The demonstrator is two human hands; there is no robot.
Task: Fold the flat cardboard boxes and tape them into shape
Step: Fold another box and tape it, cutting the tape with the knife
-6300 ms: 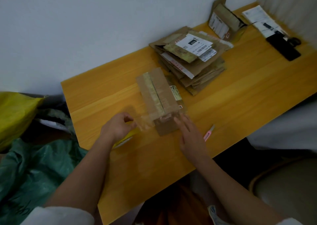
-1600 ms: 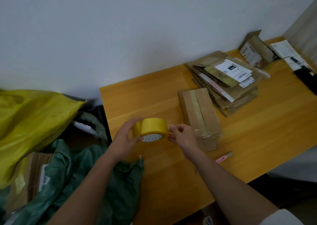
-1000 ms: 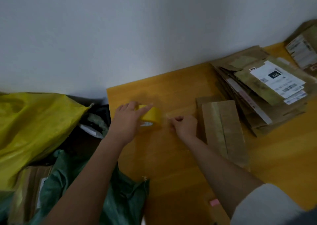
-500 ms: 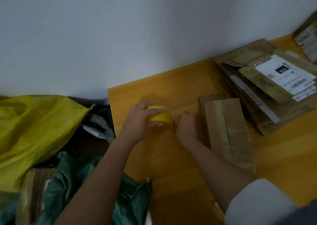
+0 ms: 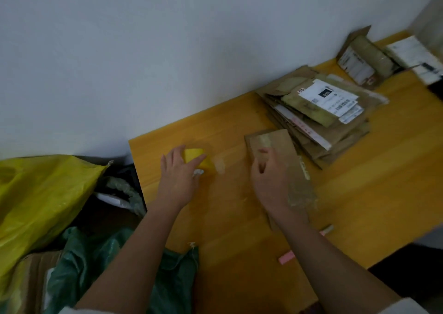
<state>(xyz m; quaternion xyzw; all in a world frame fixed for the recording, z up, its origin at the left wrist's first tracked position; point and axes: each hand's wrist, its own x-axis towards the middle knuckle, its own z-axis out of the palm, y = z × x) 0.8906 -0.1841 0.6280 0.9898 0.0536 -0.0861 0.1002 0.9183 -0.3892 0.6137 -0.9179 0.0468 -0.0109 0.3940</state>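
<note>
Wooden bench (image 5: pixel 359 193), smooth yellow-orange top, set against the wall. Stack of flat cardboard boxes (image 5: pixel 318 119) at the far side: thin, creased, old labels, light and floppy by the look of it, best taken by an edge. Folded box (image 5: pixel 282 167) lies just in front of the stack, long rectangular form, glossy tape down its seam; judged light and fairly stiff, grip it across the short sides. My right hand (image 5: pixel 268 179) hovers over its near half, fingers loosely curled, holding nothing I can see. My left hand (image 5: pixel 177 182) rests on the yellow tape roll (image 5: pixel 197 159), fingers relaxed over the rim. Pink cutter (image 5: pixel 286 257) near the front edge.
</note>
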